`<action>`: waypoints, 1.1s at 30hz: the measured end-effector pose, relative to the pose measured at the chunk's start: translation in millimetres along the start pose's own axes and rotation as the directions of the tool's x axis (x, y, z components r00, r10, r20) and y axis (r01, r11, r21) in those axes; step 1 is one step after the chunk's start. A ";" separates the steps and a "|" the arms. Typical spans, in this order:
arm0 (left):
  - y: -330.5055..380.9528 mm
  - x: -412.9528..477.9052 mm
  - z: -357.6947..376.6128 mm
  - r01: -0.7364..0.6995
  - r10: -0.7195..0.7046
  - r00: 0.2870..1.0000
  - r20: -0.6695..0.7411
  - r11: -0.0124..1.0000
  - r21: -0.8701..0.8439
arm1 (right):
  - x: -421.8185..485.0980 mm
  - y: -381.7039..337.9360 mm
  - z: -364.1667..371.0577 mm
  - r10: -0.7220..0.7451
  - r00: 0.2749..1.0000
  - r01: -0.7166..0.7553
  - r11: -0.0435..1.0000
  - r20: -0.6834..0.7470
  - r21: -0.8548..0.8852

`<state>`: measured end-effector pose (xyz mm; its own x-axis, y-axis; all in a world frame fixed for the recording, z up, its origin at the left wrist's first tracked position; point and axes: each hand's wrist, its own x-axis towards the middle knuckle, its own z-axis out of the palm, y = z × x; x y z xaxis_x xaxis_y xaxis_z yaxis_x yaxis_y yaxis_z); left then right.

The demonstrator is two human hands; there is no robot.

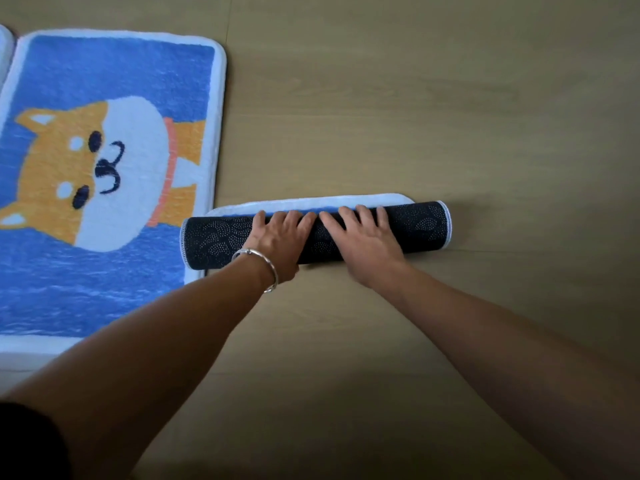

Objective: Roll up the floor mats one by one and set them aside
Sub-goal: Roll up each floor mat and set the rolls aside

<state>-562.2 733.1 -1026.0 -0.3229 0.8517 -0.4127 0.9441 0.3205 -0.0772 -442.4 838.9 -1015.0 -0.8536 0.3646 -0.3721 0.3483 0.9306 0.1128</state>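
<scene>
across a pale wood-plank floor [433,109] with faint seams, nearly all of one mat is wound into a roll [422,226], its dark dotted backing outward; a thin white-and-blue strip [311,204] of it lies flat just beyond. left hand [277,237] and right hand [363,244] lie side by side on top of the roll, fingers straight and spread, pressing down, gripping nothing. a silver bangle [264,268] rings the left wrist. the roll's left end overlaps the white border of a flat blue mat [114,271] showing an orange dog; a third mat's edge [3,53] peeks in at far left.
</scene>
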 end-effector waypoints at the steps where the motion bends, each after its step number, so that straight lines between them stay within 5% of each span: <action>1: 0.5 0.6 -1.0 -0.005 0.005 1.000 0.011 1.000 -0.006 | 5.1 0.3 -4.5 -0.004 1.000 0.004 1.000 0.022 0.006; 5: 4.6 -16.1 -5.1 -0.055 0.061 0.996 0.064 0.995 -0.086 | 10.5 -0.4 -15.8 -0.115 0.959 0.087 0.990 0.259 0.115; 11: 21.9 -64.3 15.2 -0.221 0.266 0.947 0.180 0.946 -0.238 | -17.3 -13.8 -7.2 -0.295 0.730 0.167 0.952 0.616 0.258; 15: 27.1 -73.2 26.8 -0.201 0.250 0.941 0.227 0.955 -0.217 | -41.9 -6.3 0.3 -0.300 0.764 0.075 0.921 0.571 0.383; 22: 25.8 -64.2 15.2 -0.156 0.257 0.872 0.416 0.952 -0.262 | -59.1 -7.0 12.3 -0.266 0.837 0.101 0.934 0.478 0.342; 33: 23.4 -70.5 15.8 -0.142 0.183 0.962 0.203 0.970 -0.199 | -64.1 -7.3 8.2 -0.251 0.938 0.205 0.958 0.239 0.200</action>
<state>-516.3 674.1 -1013.1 -0.1245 0.7935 -0.5957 0.9482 0.2720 0.1642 -387.0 808.5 -999.6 -0.7958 0.1005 -0.5972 0.2359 0.9597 -0.1528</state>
